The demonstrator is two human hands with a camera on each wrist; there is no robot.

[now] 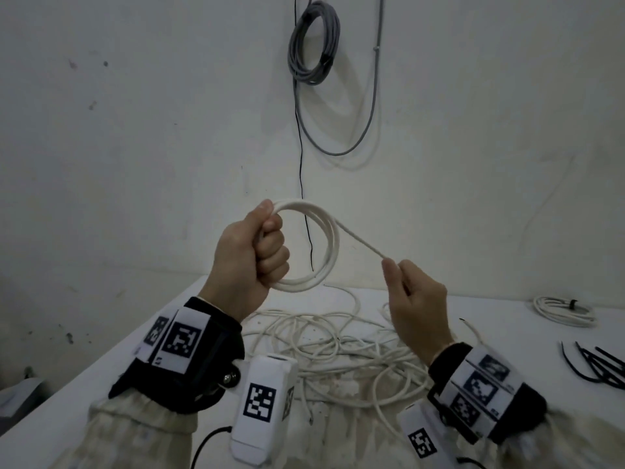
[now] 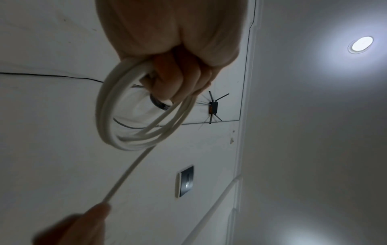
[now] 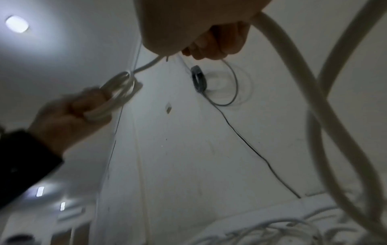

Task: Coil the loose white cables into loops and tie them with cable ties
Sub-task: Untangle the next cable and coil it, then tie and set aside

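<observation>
My left hand (image 1: 260, 252) is fisted around a coil of white cable (image 1: 324, 245) with several turns, held up above the table. The same coil (image 2: 117, 119) hangs from the fist (image 2: 178, 79) in the left wrist view. From the coil's top a straight strand (image 1: 360, 238) runs down right to my right hand (image 1: 402, 282), which pinches it between thumb and fingers. Below that hand the cable drops to a tangle of loose white cables (image 1: 338, 350) on the table. In the right wrist view the cable (image 3: 293, 69) curves away from the hand (image 3: 209, 41).
A white table (image 1: 507, 350) carries a tied white coil (image 1: 563, 311) at the far right and several black cable ties (image 1: 598, 365) near the right edge. A grey cable coil (image 1: 313, 45) hangs on the wall behind, with a thin black wire (image 1: 302, 198) dangling.
</observation>
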